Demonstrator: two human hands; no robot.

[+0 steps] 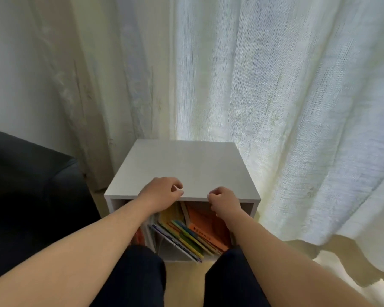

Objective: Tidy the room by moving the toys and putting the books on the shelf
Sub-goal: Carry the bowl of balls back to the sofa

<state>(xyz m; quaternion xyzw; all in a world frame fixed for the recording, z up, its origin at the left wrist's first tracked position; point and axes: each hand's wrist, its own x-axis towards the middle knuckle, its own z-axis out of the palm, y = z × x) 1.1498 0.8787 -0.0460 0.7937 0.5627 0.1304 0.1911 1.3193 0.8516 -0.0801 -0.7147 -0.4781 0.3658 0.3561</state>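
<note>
Hanging at shelf (186,165) front edge: L hand (162,192) & R hand (225,201), grips curled, empty; orange book (208,228) text illegible.

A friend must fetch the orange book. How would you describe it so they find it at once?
Before the white sheer curtain stands a small white wooden cube shelf. In its right compartment thin books lean together. The large orange book is rightmost in view, its broad orange cover unlike the yellow, green and blue ones beside it.
</note>
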